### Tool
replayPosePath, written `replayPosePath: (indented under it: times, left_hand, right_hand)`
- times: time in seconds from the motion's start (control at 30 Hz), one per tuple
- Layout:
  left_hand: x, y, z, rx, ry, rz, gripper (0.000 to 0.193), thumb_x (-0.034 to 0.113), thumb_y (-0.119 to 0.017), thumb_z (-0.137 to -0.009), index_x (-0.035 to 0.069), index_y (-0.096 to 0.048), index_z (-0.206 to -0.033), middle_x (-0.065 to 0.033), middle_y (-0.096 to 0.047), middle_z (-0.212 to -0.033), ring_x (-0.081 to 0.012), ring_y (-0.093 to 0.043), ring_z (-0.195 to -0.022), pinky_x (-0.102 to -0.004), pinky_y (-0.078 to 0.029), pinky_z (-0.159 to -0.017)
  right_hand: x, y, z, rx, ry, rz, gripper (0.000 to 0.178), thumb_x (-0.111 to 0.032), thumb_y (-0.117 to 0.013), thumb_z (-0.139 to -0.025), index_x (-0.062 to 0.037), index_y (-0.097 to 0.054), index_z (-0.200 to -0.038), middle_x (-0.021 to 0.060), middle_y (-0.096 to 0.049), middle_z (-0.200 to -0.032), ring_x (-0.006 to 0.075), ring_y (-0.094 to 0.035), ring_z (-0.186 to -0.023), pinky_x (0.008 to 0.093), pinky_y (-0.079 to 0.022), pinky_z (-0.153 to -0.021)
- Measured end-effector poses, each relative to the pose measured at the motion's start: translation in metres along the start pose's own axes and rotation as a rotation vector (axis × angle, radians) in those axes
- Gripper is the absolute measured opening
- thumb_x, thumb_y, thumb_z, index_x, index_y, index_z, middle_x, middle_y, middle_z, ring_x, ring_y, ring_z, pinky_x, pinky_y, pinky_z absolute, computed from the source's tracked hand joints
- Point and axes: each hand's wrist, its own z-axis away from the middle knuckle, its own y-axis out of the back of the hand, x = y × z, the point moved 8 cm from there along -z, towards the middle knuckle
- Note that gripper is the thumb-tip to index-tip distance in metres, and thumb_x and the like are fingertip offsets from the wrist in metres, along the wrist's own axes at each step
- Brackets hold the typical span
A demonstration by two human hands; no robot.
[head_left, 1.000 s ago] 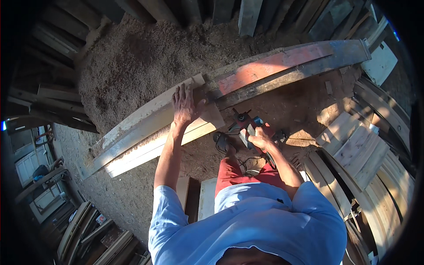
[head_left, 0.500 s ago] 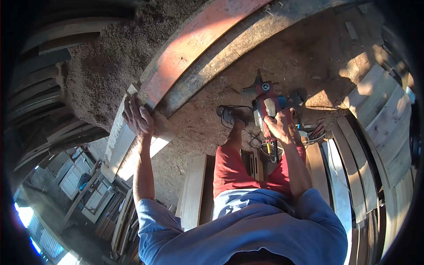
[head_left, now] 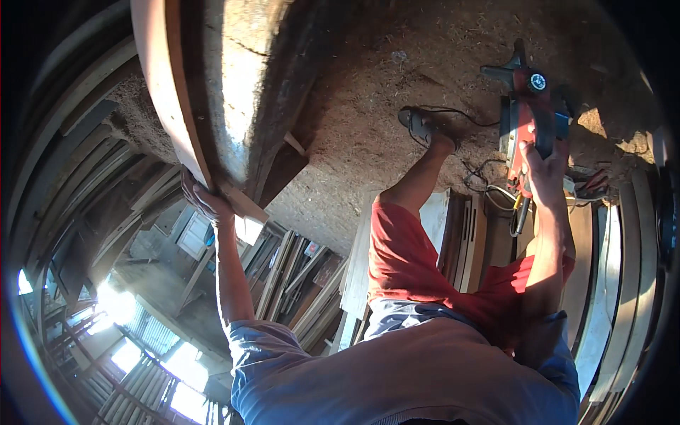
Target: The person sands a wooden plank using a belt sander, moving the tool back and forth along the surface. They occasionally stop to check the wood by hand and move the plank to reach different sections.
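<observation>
My left hand (head_left: 207, 202) is at the near end of a long wooden plank (head_left: 157, 78), its fingers wrapped round the edge. The plank's narrow side faces up, and part of my grip is hidden behind the wood. Beside it runs a thick, weathered beam (head_left: 241, 99), sunlit along the middle. Off to the right, my right hand (head_left: 544, 170) is closed round the black handle of a red electric planer (head_left: 521, 127). The planer has a round dial on top and blue parts on its side. Its cord hangs close to my wrist.
Wood shavings cover the brown ground (head_left: 368, 92). My sandalled foot (head_left: 425, 127) stands between plank and planer, with a black cable (head_left: 460, 113) beside it. Boards (head_left: 627, 269) are stacked at the right, and more planks (head_left: 304, 276) lie at the lower left.
The plank has turned from its broad orange face to its narrow edge, and my left hand has gone from lying on its end to gripping it. The planer now sits farther right; the view has shifted.
</observation>
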Motion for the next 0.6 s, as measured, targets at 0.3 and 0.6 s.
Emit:
replayPosePath:
  times: [0.3, 0.6]
  left_hand:
    - [-0.028, -0.011, 0.013, -0.135, 0.285, 0.271, 0.061, 0.041, -0.024, -0.114, -0.002, -0.047, -0.152, -0.0224, -0.053, -0.150, -0.0400, -0.050, -0.140, -0.0531, -0.038, -0.118]
    - [-0.059, -0.021, 0.032, -0.144, 0.302, 0.421, 0.073, 0.054, -0.024, -0.112, 0.000, -0.037, -0.159, -0.0194, -0.045, -0.158, -0.0351, -0.042, -0.148, -0.0508, -0.033, -0.122]
  right_hand:
    - [0.032, 0.041, 0.000, 0.219, 0.039, 0.004, 0.047, -0.021, -0.080, -0.096, -0.0098, -0.060, -0.137, -0.0002, -0.065, -0.103, 0.0082, -0.048, -0.069, 0.0277, -0.042, -0.063]
    - [0.031, 0.058, -0.018, 0.231, 0.062, -0.045, 0.037, -0.016, -0.073, -0.102, -0.0079, -0.062, -0.137, -0.0010, -0.068, -0.132, 0.0055, -0.046, -0.071, 0.0246, -0.040, -0.063]
